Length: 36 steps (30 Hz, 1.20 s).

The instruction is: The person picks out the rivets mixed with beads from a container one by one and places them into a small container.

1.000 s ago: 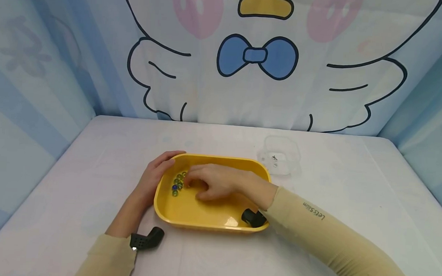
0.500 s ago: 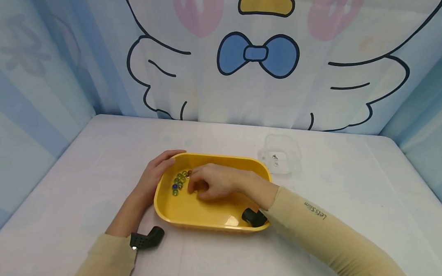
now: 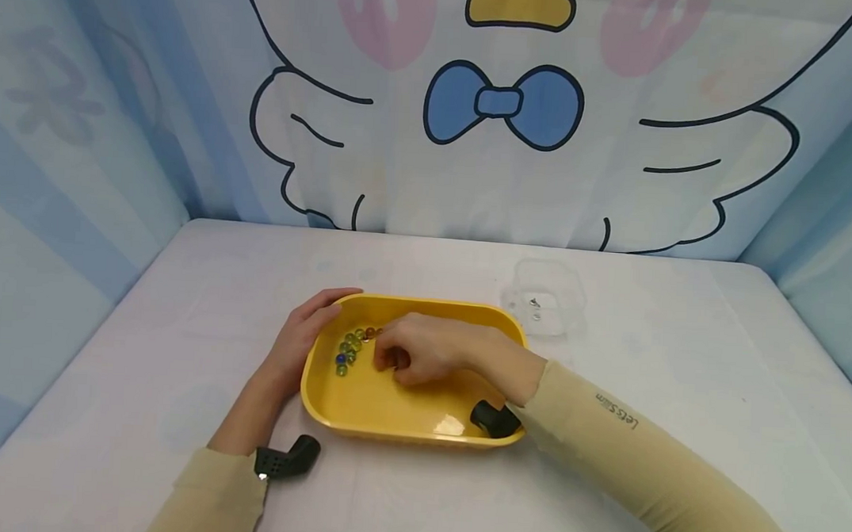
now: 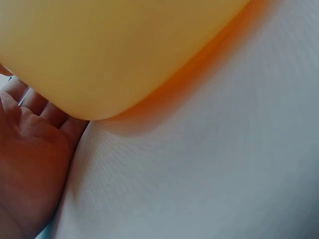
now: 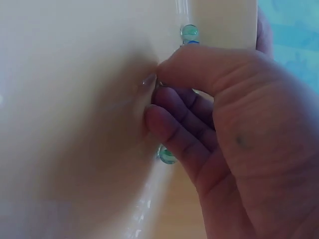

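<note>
In the head view my left hand (image 3: 303,338) holds the left end of a yellow plastic tray (image 3: 405,420), thumb by the rim. The left wrist view shows that palm and fingers (image 4: 37,109) against the tray's outer side. Inside the tray, my right hand (image 3: 429,349) reaches down with curled fingers. Its thumb and fingertips (image 5: 162,119) pinch a small shiny object (image 5: 160,84) close over the tray floor, mostly hidden by them. Left of that hand lies a bent row of glass marbles: several greenish ones (image 3: 349,338), a blue one (image 3: 340,359) and amber ones (image 3: 371,333).
Behind the tray's right corner stands a clear plastic box (image 3: 549,291) with small silvery bits (image 3: 535,303) in it. Black wrist cameras sit on both wrists, one (image 3: 494,420) over the tray's front right corner. A white cloth covers the table (image 3: 204,288); printed curtains surround it.
My right hand has drawn back slightly to the right from the marbles, its fingers curling in more, so amber marbles now show. The left hand keeps its place on the tray.
</note>
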### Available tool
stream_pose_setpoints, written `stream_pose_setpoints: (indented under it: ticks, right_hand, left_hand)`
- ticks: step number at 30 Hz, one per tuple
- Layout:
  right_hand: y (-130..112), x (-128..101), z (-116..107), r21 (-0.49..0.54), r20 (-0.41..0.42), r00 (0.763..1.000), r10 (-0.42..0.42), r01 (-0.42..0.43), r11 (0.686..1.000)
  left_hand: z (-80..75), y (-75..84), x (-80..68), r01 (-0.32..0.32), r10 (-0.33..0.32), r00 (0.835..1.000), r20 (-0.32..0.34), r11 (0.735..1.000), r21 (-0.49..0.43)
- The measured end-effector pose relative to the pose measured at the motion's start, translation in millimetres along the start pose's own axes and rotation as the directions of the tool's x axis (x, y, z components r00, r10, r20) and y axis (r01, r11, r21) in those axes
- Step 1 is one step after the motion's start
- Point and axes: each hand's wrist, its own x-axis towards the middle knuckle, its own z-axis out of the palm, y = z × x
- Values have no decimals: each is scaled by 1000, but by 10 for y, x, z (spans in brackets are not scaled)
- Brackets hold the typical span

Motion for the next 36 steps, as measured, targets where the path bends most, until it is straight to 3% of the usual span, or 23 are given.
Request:
stream_pose_setpoints:
  ticks: [12, 27, 36]
  right_hand:
    - [21, -66, -40, -86, -21, 999, 43, -45, 995]
    - [-18, -40, -42, -118, 8, 996, 89, -87, 989]
    - [-1, -41, -26, -98, 20, 998, 53, -51, 994]
  left_hand:
    - [25, 31, 1, 6, -6, 1000, -1, 1000, 15]
    - [10, 20, -3, 15, -15, 1000, -10, 1000, 5]
    - [7, 11, 2, 16, -16, 1000, -9, 1000, 2]
